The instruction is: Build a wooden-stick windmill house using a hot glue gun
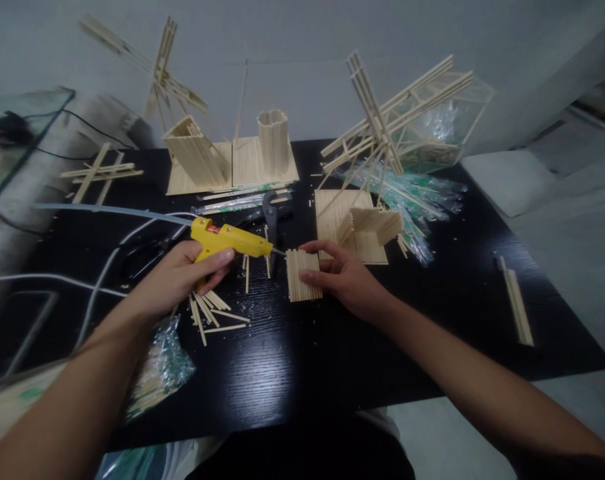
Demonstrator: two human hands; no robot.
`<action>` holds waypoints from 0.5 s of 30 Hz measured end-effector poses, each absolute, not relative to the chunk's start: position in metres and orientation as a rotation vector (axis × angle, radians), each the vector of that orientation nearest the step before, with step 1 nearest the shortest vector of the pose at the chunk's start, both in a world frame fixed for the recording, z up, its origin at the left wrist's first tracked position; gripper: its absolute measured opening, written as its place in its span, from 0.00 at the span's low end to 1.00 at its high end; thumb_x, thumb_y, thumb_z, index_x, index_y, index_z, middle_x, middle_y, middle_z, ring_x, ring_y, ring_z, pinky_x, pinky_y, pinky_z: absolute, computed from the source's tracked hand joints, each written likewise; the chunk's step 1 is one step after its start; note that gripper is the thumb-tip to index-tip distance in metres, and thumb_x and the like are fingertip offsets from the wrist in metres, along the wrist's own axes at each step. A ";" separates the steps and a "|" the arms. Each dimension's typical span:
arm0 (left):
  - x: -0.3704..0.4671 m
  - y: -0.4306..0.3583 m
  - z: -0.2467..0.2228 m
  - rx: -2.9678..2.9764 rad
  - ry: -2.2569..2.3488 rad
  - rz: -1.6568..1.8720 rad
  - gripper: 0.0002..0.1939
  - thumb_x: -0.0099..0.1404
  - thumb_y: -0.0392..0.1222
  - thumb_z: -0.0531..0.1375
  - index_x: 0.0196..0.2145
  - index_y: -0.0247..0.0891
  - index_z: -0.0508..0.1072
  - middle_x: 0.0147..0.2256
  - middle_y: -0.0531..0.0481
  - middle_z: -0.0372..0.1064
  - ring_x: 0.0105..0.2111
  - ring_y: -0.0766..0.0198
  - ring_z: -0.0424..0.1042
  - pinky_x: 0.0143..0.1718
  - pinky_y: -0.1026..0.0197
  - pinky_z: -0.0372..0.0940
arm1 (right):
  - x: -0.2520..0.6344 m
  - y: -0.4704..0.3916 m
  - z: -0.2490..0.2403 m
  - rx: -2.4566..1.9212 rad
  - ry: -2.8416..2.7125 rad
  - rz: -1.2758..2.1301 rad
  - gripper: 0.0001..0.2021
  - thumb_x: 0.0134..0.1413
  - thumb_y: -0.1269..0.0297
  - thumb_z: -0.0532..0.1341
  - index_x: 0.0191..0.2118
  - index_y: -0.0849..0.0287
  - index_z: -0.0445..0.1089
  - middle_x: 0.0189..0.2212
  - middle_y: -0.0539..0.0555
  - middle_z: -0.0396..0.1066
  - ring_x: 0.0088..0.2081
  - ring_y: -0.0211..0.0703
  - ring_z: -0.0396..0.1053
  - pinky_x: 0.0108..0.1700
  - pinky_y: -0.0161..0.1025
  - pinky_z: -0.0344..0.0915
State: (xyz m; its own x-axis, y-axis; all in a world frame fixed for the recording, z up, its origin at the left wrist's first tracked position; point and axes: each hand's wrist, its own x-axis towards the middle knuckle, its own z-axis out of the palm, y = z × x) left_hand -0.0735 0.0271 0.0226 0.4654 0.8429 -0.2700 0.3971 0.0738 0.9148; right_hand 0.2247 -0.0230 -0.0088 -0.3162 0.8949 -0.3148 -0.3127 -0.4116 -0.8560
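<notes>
My left hand (202,267) is wrapped round the handle of a yellow hot glue gun (232,239). A long glue stick (117,211) runs out of its back end. The nozzle points right and meets, or nearly meets, the upper left edge of a small panel of wooden sticks (302,277) set side by side. My right hand (337,273) grips that panel by its right side, thumb in front and fingers behind. Behind it stands a partly walled stick structure (372,223) on a flat stick base (332,207). Loose cut sticks (215,313) lie below the glue gun.
Black-handled pliers or cutters (271,213) lie behind the gun. Two stick towers, one slanted (195,153) and one upright (273,143), stand on bases at the back. Windmill-like stick frames (382,127) rise there too. Plastic-wrapped sticks (412,200) lie right, a white cable (102,273) left.
</notes>
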 end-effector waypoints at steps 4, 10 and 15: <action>-0.073 0.028 0.022 1.535 1.119 0.492 0.29 0.72 0.61 0.60 0.21 0.37 0.69 0.16 0.54 0.61 0.20 0.69 0.57 0.27 0.63 0.54 | 0.225 -0.023 -0.009 -1.046 -0.909 1.845 0.25 0.46 0.61 0.78 0.49 0.51 0.72 0.32 0.47 0.81 0.33 0.40 0.79 0.38 0.37 0.75; -0.069 0.031 0.022 1.384 1.359 0.657 0.22 0.66 0.61 0.66 0.32 0.37 0.75 0.19 0.56 0.64 0.17 0.71 0.56 0.21 0.65 0.49 | 0.226 -0.024 -0.011 -1.026 -0.942 1.830 0.24 0.48 0.61 0.77 0.50 0.50 0.72 0.32 0.46 0.81 0.32 0.40 0.79 0.37 0.38 0.76; -0.075 0.038 0.025 1.474 1.660 0.727 0.21 0.63 0.59 0.67 0.32 0.37 0.71 0.23 0.56 0.67 0.19 0.69 0.61 0.22 0.64 0.53 | 0.227 -0.023 -0.010 -1.043 -0.913 1.798 0.24 0.48 0.61 0.77 0.50 0.51 0.72 0.34 0.48 0.81 0.34 0.39 0.80 0.39 0.37 0.76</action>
